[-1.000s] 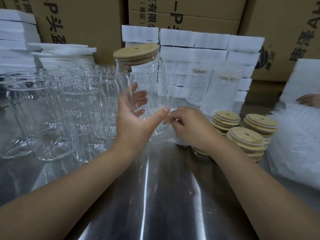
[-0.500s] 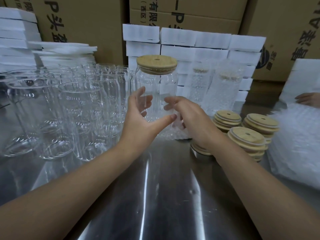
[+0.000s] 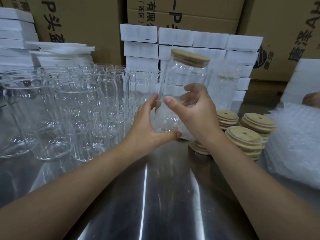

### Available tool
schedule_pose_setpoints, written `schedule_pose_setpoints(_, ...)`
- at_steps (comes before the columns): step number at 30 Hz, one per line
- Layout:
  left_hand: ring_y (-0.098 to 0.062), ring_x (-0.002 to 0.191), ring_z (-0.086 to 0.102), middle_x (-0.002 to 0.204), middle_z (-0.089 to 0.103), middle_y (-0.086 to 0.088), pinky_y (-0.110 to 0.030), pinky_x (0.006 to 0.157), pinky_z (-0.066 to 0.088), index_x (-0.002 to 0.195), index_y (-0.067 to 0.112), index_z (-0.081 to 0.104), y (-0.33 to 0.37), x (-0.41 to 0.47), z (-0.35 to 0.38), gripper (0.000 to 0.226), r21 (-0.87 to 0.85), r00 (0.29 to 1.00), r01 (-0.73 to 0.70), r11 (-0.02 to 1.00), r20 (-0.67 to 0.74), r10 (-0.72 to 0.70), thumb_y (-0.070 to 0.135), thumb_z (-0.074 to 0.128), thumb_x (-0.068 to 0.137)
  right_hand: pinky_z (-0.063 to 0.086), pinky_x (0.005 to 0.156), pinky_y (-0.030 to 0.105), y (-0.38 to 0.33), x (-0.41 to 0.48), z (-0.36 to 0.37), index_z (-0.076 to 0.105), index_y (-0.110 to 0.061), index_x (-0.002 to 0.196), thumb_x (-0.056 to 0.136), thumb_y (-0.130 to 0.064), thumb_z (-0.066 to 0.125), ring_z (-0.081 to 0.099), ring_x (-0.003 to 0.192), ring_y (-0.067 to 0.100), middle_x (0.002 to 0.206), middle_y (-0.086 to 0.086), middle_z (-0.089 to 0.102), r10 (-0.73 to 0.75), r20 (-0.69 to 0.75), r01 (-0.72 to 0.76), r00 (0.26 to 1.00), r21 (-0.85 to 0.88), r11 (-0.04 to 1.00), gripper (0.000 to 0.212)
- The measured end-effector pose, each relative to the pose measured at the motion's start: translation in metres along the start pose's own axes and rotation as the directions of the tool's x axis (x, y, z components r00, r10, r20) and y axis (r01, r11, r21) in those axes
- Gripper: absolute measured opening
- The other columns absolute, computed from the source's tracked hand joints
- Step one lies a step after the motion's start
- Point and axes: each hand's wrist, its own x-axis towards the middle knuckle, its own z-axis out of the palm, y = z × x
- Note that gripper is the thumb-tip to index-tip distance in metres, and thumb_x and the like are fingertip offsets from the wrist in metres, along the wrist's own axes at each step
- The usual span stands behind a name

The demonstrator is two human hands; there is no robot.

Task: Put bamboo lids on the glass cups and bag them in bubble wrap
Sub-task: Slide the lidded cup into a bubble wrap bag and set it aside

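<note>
Foam sheets (image 3: 57,47): white, stacked flat at the far left against the cardboard boxes (image 3: 190,13).
Empty cups (image 3: 69,110): many clear glass cups without lids stood crowded together on the left of the steel bench (image 3: 164,196).
Left hand (image 3: 147,129): thumb stretched out to the right and fingers curved upward, making a wide C that held the bubble wrap bag (image 3: 166,122) at the foot of the lidded cup.
Lidded cup (image 3: 183,78): a clear glass cup held up off the bench at the centre, leaning with its top to the right, its lower end down in the bag.
Bamboo lid (image 3: 190,57): seated on the cup's mouth, tilted with it.
Right hand (image 3: 195,113): gripped the cup's lower half, thumb on the near side and fingers curled round the far side.
Foam blocks (image 3: 173,37): white, piled in rows behind the cup.
Wrapped cups (image 3: 225,87): standing upright behind the right hand, already in bubble wrap.
Spare lids (image 3: 245,137): bamboo discs in short stacks just right of the right wrist.
Bubble wrap pile (image 3: 294,144): a heap at the bench's right edge.
Another hand (image 3: 311,99): partly seen at the far right edge.
</note>
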Motion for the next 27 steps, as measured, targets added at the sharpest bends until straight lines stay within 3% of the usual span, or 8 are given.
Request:
schedule_pose_setpoints(2, -0.006, 0.133, 0.035, 0.143, 0.033, 0.009, -0.023, 0.109, 0.034, 0.149, 0.028, 0.024, -0.001, -0.001, 0.002, 0.109, 0.038, 0.999, 0.025, 0.999, -0.021, -0.025, 0.033, 0.091, 0.062, 0.039, 0.067, 0.015, 0.0, 0.004, -0.003, 0.047, -0.035, 0.106, 0.047, -0.076, 0.062, 0.057, 0.085, -0.002, 0.093, -0.014, 0.058, 0.004, -0.073, 0.001, 0.997, 0.062, 0.998, 0.074)
schedule_pose_setpoints(5, -0.004, 0.112, 0.049, 0.131, 0.039, 0.009, -0.008, 0.082, 0.047, 0.147, 0.028, 0.025, 0.002, 0.0, 0.003, 0.098, -0.077, 0.994, 0.092, 0.993, -0.053, -0.096, 0.017, 0.085, 0.071, 0.039, 0.066, 0.012, -0.002, 0.008, -0.006, 0.046, -0.036, 0.104, 0.047, -0.077, 0.059, 0.056, 0.082, -0.003, 0.094, -0.013, 0.059, 0.026, -0.108, -0.012, 0.994, 0.13, 0.991, 0.072)
schedule_pose_setpoints(9, -0.008, 0.081, 0.065, 0.096, 0.063, -0.002, -0.022, 0.069, 0.057, 0.138, 0.021, 0.039, 0.004, 0.002, 0.005, 0.067, -0.317, 0.98, 0.165, 0.934, -0.054, -0.191, 0.0, 0.071, 0.083, 0.038, 0.06, 0.005, -0.002, 0.009, -0.006, 0.046, -0.036, 0.104, 0.047, -0.078, 0.058, 0.054, 0.075, -0.011, 0.093, -0.014, 0.058, 0.023, -0.104, -0.009, 0.994, 0.136, 0.991, 0.072)
schedule_pose_setpoints(16, -0.004, 0.055, 0.061, 0.064, 0.063, 0.003, -0.021, 0.053, 0.053, 0.113, 0.021, 0.055, 0.004, 0.006, 0.002, 0.036, -0.446, 0.968, 0.085, 0.891, -0.174, -0.179, -0.007, 0.053, 0.09, 0.037, 0.068, 0.013, -0.004, 0.007, -0.007, 0.048, -0.032, 0.109, 0.051, -0.076, 0.059, 0.058, 0.091, -0.002, 0.098, -0.01, 0.063, 0.029, -0.062, -0.021, 0.998, 0.115, 0.993, 0.074)
schedule_pose_setpoints(19, 0.0, 0.048, 0.055, 0.056, 0.06, 0.011, -0.02, 0.047, 0.051, 0.102, 0.028, 0.055, 0.003, 0.007, -0.001, 0.035, -0.412, 0.956, 0.042, 0.91, -0.25, -0.157, -0.004, 0.046, 0.092, 0.039, 0.068, 0.014, -0.009, 0.007, -0.007, 0.052, -0.024, 0.1, 0.05, -0.074, 0.059, 0.06, 0.078, -0.003, 0.08, -0.016, 0.063, 0.048, -0.02, -0.044, 0.999, 0.185, 0.982, 0.071)
schedule_pose_setpoints(23, -0.001, 0.044, 0.054, 0.063, 0.062, 0.008, -0.019, 0.042, 0.048, 0.094, 0.026, 0.045, 0.003, 0.009, -0.004, 0.03, -0.397, 0.939, 0.038, 0.917, -0.301, -0.169, -0.004, 0.046, 0.092, 0.048, 0.075, 0.036, -0.015, 0.005, -0.008, 0.062, -0.002, 0.093, 0.05, -0.069, 0.057, 0.063, 0.082, 0.022, 0.092, 0.019, 0.068, 0.067, 0.046, -0.078, 0.997, 0.328, 0.941, 0.08)
schedule_pose_setpoints(24, -0.003, 0.044, 0.055, 0.076, 0.062, 0.001, -0.019, 0.044, 0.049, 0.091, 0.024, 0.041, 0.002, 0.009, -0.004, 0.031, -0.402, 0.938, 0.043, 0.915, -0.3, -0.176, -0.006, 0.049, 0.091, 0.049, 0.078, 0.039, -0.016, 0.005, -0.007, 0.063, 0.0, 0.092, 0.049, -0.068, 0.058, 0.065, 0.088, 0.025, 0.095, 0.019, 0.069, 0.083, 0.058, -0.098, 0.995, 0.364, 0.926, 0.08)
schedule_pose_setpoints(27, -0.006, 0.056, 0.061, 0.1, 0.054, -0.007, -0.022, 0.054, 0.053, 0.083, 0.022, 0.036, -0.003, 0.008, -0.002, 0.041, -0.343, 0.946, 0.033, 0.939, -0.292, -0.14, -0.011, 0.06, 0.084, 0.049, 0.085, 0.032, -0.015, 0.007, -0.007, 0.061, -0.023, 0.086, 0.046, -0.068, 0.059, 0.066, 0.083, 0.009, 0.08, -0.009, 0.068, 0.116, 0.059, -0.13, 0.991, 0.41, 0.903, 0.06)
